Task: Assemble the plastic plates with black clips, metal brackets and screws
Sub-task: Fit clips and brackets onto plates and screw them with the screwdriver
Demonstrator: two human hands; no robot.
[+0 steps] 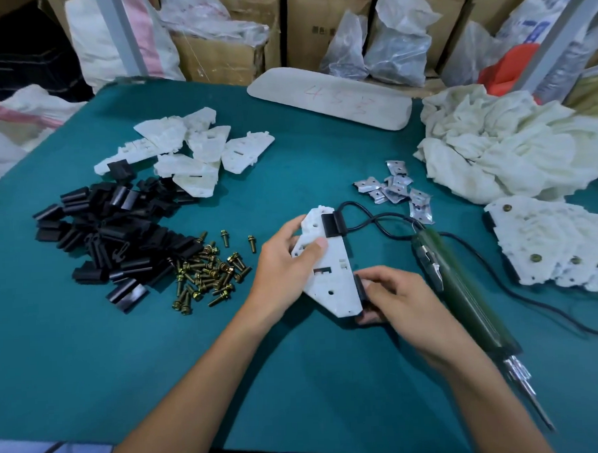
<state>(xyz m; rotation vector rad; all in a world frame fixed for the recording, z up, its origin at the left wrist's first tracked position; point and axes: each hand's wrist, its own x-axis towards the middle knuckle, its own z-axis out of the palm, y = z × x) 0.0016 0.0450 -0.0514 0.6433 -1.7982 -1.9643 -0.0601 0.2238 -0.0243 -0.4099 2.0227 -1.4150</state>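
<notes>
Plastic plate [331, 276] in left hand [281, 272] grip, edge clip [359, 287] in right hand [398, 302] pinch

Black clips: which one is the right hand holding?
The near clip on the edge of the plate, gripped by the right hand. The far clip sits at its other end; the rest lie in the heap.

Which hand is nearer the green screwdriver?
Right. The right hand, pinching a black clip, lies just beside the green screwdriver; the left hand grips the white plate, farther left.
</notes>
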